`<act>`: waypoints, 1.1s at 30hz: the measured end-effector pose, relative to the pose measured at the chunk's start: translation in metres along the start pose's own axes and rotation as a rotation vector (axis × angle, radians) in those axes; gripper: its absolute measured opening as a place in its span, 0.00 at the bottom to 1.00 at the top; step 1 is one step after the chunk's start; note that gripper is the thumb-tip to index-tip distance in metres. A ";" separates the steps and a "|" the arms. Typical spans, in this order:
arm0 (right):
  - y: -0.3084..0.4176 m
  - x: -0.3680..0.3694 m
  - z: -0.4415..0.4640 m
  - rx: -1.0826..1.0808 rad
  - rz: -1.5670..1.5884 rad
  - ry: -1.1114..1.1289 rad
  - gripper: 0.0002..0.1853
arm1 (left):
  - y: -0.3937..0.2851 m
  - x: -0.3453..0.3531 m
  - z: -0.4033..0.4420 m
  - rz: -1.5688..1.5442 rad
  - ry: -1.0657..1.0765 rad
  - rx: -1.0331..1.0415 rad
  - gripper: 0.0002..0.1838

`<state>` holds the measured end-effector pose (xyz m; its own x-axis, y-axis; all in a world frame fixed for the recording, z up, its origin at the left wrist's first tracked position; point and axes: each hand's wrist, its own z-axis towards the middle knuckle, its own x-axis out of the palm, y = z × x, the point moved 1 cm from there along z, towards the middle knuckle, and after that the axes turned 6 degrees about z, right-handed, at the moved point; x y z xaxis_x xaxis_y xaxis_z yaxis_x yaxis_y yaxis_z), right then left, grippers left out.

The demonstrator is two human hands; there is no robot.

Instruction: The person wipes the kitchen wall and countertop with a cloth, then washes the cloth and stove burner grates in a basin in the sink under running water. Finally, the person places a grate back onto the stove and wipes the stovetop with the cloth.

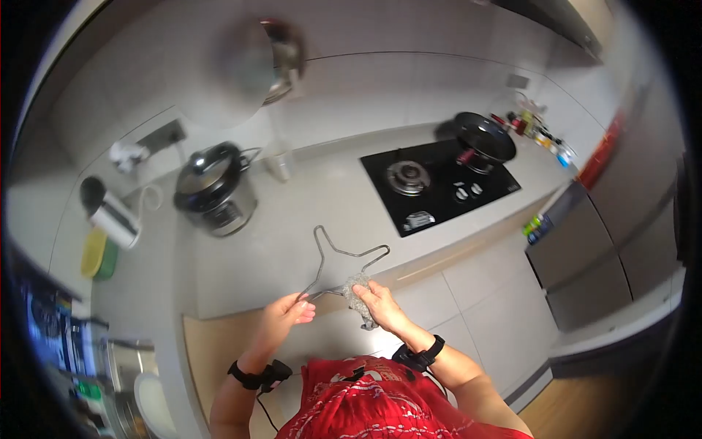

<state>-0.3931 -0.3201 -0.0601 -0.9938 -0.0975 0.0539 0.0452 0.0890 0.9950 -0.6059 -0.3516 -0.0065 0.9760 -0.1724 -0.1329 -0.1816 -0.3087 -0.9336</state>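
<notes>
My left hand grips one side of a bent metal wire rack, which has several rounded points and looks like a pot stand. The rack is held out in front of me over the counter's front edge. My right hand is closed around a grey scrubber, seemingly steel wool, pressed against the right side of the rack. Part of the wire is hidden behind the scrubber and the fingers. Each wrist wears a black strap with a device on it.
Along the grey counter stand an electric pressure cooker, a kettle and a clear cup. To the right is a black gas stove bearing a frying pan. Bottles crowd the far corner. A sink area lies lower left.
</notes>
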 end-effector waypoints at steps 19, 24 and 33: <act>-0.133 -0.231 0.119 0.152 0.138 -0.639 0.20 | 0.010 0.113 0.276 0.008 0.383 -0.175 0.18; -0.116 -0.258 0.117 0.196 0.455 -0.686 0.16 | 0.005 0.114 0.339 -0.029 0.343 -0.184 0.18; -0.112 -0.274 0.129 0.310 0.489 -0.665 0.15 | 0.001 0.154 0.462 -0.145 0.184 -0.172 0.18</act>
<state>-0.1387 -0.1757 -0.1970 -0.7281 0.6104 0.3119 0.5477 0.2445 0.8002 -0.4006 0.0536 -0.1809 0.9580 -0.2767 0.0749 -0.0750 -0.4942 -0.8661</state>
